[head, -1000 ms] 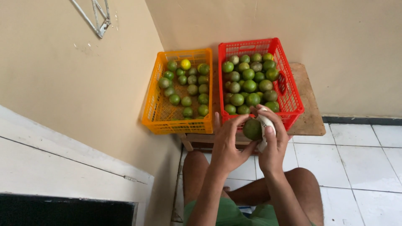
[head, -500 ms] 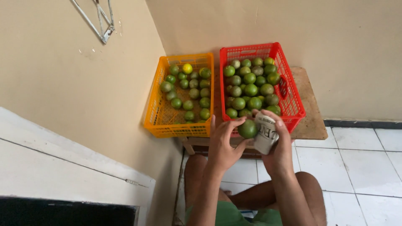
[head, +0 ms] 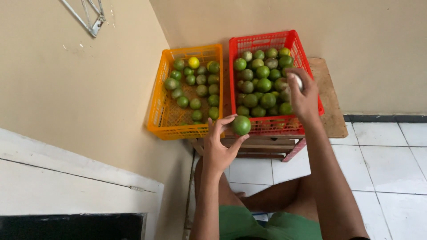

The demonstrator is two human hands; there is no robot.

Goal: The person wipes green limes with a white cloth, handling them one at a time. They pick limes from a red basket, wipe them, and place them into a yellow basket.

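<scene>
The left hand [head: 221, 149] pinches a green lime [head: 241, 125] at its fingertips, just ahead of the orange crate [head: 156, 116]. The right hand [head: 303, 95], over the red crate [head: 262, 41], clasps a small pale object. That light fingertip grip could let the lime roll off the counter [head: 331, 111].

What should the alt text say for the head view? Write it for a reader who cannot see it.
A seated person's left hand holds up a green citrus fruit, while the right hand reaches over a red crate of green fruit, fingers around a small pale object. An orange crate beside it holds fewer fruits, one yellow.
</scene>
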